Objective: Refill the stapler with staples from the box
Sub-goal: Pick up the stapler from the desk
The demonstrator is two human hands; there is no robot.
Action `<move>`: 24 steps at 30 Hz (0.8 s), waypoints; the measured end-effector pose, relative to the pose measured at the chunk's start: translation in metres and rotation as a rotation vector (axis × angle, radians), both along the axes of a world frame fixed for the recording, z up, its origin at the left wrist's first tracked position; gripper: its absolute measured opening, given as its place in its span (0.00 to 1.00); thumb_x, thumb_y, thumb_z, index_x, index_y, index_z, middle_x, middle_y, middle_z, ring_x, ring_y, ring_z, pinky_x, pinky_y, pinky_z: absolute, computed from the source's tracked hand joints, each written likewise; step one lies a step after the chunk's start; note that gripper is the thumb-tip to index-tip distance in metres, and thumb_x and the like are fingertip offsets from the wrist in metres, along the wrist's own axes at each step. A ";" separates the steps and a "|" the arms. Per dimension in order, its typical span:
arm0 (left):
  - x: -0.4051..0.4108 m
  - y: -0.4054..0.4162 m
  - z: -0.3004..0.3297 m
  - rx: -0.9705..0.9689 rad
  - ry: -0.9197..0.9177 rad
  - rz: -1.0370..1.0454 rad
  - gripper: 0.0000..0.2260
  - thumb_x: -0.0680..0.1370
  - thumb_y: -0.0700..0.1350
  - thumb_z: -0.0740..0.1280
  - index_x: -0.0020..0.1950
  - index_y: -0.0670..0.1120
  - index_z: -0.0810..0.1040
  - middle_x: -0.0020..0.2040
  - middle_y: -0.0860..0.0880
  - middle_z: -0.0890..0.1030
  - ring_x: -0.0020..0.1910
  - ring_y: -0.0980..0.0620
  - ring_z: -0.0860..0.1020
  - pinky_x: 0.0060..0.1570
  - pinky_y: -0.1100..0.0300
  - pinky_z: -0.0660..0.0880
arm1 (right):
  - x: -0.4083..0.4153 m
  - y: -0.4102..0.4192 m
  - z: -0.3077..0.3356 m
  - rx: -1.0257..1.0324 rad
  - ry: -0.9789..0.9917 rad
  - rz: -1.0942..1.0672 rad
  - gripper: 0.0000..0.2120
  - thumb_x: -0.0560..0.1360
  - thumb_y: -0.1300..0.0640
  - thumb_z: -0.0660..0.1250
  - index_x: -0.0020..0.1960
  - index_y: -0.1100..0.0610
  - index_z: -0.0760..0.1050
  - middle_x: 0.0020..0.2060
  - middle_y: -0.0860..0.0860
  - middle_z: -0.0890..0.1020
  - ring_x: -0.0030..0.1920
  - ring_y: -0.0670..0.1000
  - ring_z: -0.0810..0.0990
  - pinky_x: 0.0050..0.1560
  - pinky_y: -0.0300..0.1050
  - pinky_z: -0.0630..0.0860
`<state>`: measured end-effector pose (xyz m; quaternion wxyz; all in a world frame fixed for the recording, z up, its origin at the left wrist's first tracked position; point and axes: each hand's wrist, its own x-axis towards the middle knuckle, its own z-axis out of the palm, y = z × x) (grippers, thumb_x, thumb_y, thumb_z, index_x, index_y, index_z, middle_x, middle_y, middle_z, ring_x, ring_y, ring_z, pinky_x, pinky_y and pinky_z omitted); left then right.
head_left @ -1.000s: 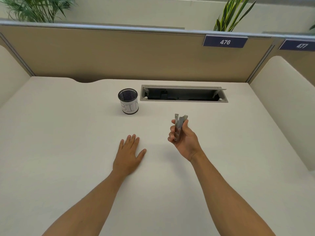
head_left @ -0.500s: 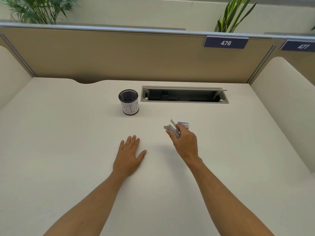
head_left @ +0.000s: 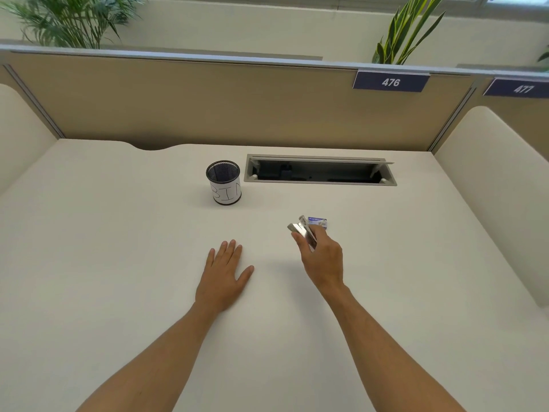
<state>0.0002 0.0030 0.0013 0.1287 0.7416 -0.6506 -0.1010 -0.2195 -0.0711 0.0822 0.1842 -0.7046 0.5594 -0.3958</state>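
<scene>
R hand [head_left: 322,257], gripping metal stapler [head_left: 301,231], dropped from raised pose to desk [head_left: 118,263], now beside staple box [head_left: 318,222]. L hand [head_left: 224,275] flat, open, unmoved. Loading prob next.

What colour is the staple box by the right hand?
Blue-purple with white, from what the head view shows of the staple box.

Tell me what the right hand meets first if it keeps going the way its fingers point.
Probably the small staple box, lying just past the right hand and its stapler; the gap is hard to judge.
</scene>
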 end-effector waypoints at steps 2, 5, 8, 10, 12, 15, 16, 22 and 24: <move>-0.002 0.001 0.001 -0.014 -0.020 0.011 0.28 0.81 0.60 0.51 0.77 0.48 0.57 0.79 0.50 0.53 0.78 0.53 0.47 0.75 0.50 0.38 | 0.001 0.000 0.001 0.190 -0.146 0.070 0.12 0.77 0.47 0.65 0.45 0.56 0.73 0.34 0.52 0.81 0.33 0.53 0.79 0.35 0.49 0.75; -0.016 -0.003 0.011 -0.172 -0.013 0.041 0.22 0.81 0.55 0.55 0.70 0.44 0.70 0.76 0.46 0.65 0.76 0.47 0.58 0.75 0.45 0.47 | 0.004 0.003 0.001 0.422 -0.316 0.162 0.11 0.81 0.47 0.58 0.47 0.53 0.73 0.40 0.50 0.82 0.33 0.45 0.80 0.37 0.39 0.74; -0.040 -0.016 0.032 -0.307 0.222 0.042 0.16 0.81 0.50 0.61 0.62 0.42 0.78 0.66 0.44 0.77 0.67 0.44 0.73 0.68 0.50 0.63 | 0.008 0.006 -0.001 0.560 -0.433 0.189 0.16 0.83 0.48 0.50 0.51 0.54 0.73 0.41 0.51 0.79 0.34 0.47 0.77 0.37 0.40 0.73; -0.059 -0.024 0.047 -0.312 0.399 0.014 0.14 0.81 0.49 0.61 0.62 0.44 0.78 0.62 0.46 0.80 0.63 0.47 0.75 0.65 0.54 0.67 | 0.010 0.007 -0.001 0.658 -0.570 0.220 0.20 0.84 0.48 0.48 0.53 0.56 0.75 0.39 0.52 0.77 0.34 0.48 0.76 0.35 0.41 0.73; -0.075 -0.030 0.061 -0.296 0.580 0.019 0.14 0.82 0.51 0.59 0.61 0.48 0.78 0.59 0.49 0.81 0.59 0.52 0.76 0.60 0.56 0.71 | 0.013 0.009 0.002 0.690 -0.658 0.264 0.22 0.84 0.48 0.47 0.54 0.59 0.76 0.38 0.53 0.78 0.33 0.49 0.77 0.34 0.43 0.75; -0.094 -0.036 0.076 -0.236 0.903 0.106 0.11 0.81 0.54 0.58 0.47 0.54 0.79 0.42 0.53 0.81 0.42 0.53 0.79 0.41 0.59 0.76 | 0.019 0.014 0.002 0.645 -0.669 0.294 0.19 0.84 0.48 0.49 0.55 0.57 0.74 0.39 0.52 0.80 0.36 0.49 0.78 0.36 0.46 0.78; -0.098 -0.036 0.078 -0.230 0.975 0.151 0.12 0.81 0.54 0.58 0.44 0.54 0.78 0.38 0.52 0.80 0.37 0.53 0.79 0.36 0.59 0.76 | 0.021 0.015 0.001 0.633 -0.662 0.289 0.18 0.84 0.47 0.49 0.57 0.56 0.73 0.42 0.53 0.81 0.38 0.49 0.79 0.38 0.47 0.80; -0.113 -0.039 0.080 -0.210 1.068 0.372 0.14 0.81 0.55 0.60 0.46 0.47 0.79 0.40 0.49 0.83 0.40 0.53 0.82 0.39 0.55 0.81 | 0.028 0.018 0.006 0.641 -0.627 0.241 0.18 0.80 0.39 0.54 0.58 0.51 0.69 0.48 0.50 0.85 0.44 0.44 0.84 0.37 0.34 0.77; -0.115 -0.038 0.082 -0.213 1.058 0.377 0.14 0.81 0.55 0.59 0.46 0.48 0.79 0.40 0.52 0.83 0.38 0.58 0.81 0.36 0.64 0.78 | 0.030 0.018 0.008 0.627 -0.584 0.176 0.17 0.80 0.39 0.54 0.56 0.51 0.69 0.46 0.50 0.85 0.44 0.44 0.84 0.38 0.36 0.78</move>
